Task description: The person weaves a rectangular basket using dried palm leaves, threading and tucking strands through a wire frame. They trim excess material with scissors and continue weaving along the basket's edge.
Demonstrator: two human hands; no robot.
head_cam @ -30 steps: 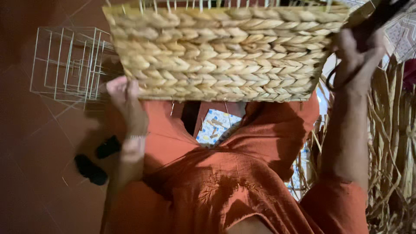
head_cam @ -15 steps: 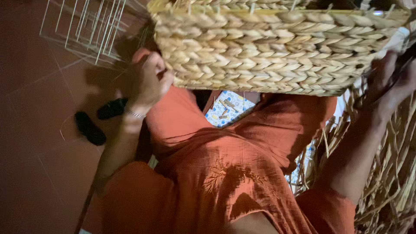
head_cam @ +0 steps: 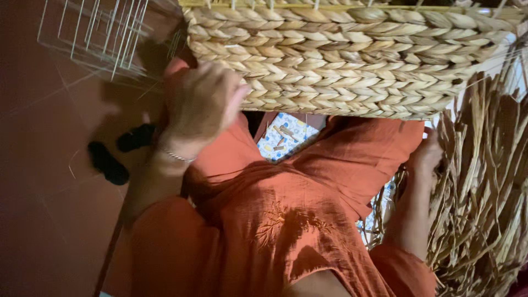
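Woven basket [head_cam: 352, 60] held across the top of the frame, over the lap.

Left hand [head_cam: 201, 104] pressed against the basket's lower left corner, fingers curled (grip on the weave could not be confirmed). Right hand [head_cam: 426, 154] lay at right among dried straw strips [head_cam: 484, 187], fingers hidden. White wire frame [head_cam: 93, 33] stood upper left.

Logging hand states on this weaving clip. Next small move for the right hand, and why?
Probably close the right hand on one dried strand from the pile and draw it toward the woven basket. That hand is down among the loose strands, while the left hand rests against the basket's near left corner.
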